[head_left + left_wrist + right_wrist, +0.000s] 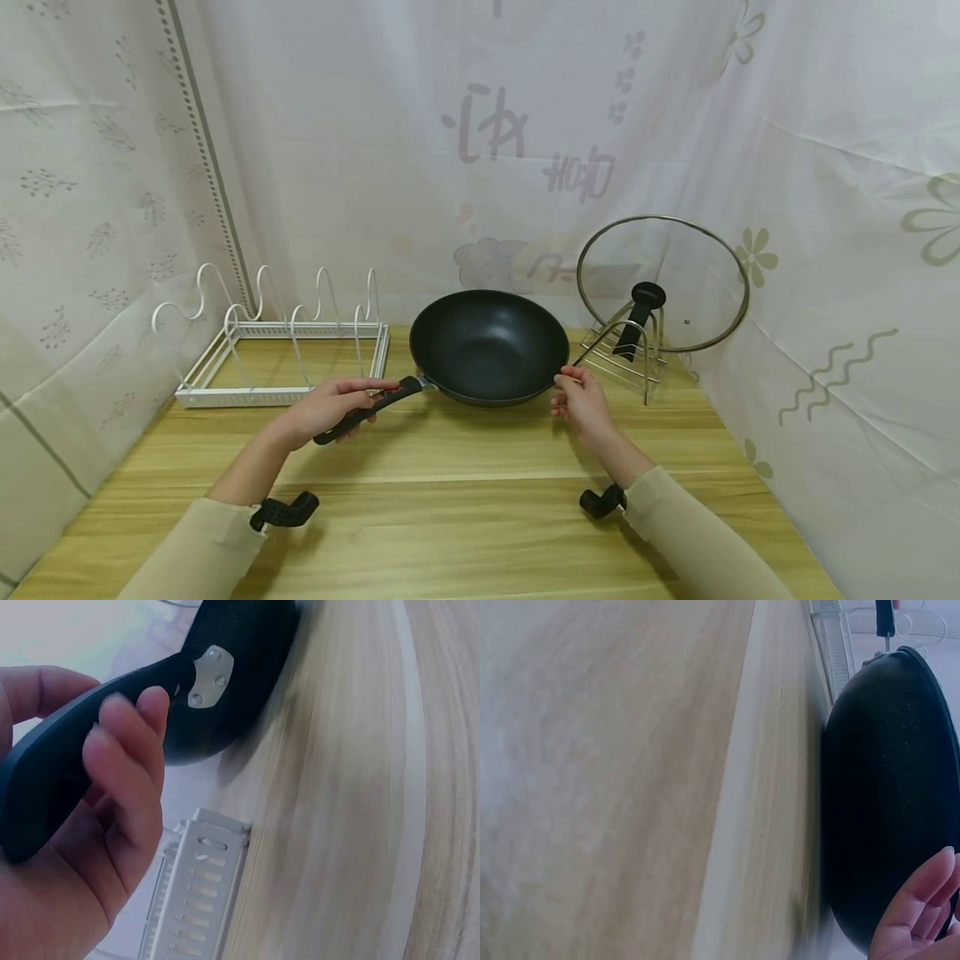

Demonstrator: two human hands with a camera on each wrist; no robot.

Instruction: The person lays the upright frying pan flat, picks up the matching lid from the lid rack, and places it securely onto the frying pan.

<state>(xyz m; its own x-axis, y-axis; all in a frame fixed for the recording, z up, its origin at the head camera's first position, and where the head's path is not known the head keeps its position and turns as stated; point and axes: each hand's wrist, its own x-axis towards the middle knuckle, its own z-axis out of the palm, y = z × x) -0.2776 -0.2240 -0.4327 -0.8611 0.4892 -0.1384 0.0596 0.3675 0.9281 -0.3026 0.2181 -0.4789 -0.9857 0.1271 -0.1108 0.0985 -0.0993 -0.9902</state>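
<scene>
A black wok stands upright on the wooden table, its dark inside facing up. My left hand grips the wok's long black handle, with fingers wrapped around it in the left wrist view. A riveted metal bracket joins handle and wok. On the wok's right side, my right hand pinches the rim between thumb and fingers. The right wrist view shows fingertips against the wok's outer wall; the thumb is mostly out of frame there.
On the left is a white rack with several curved wire dividers. A glass lid with a black knob leans in a small metal stand at right, close to my right hand. Printed curtains hang around the wooden table.
</scene>
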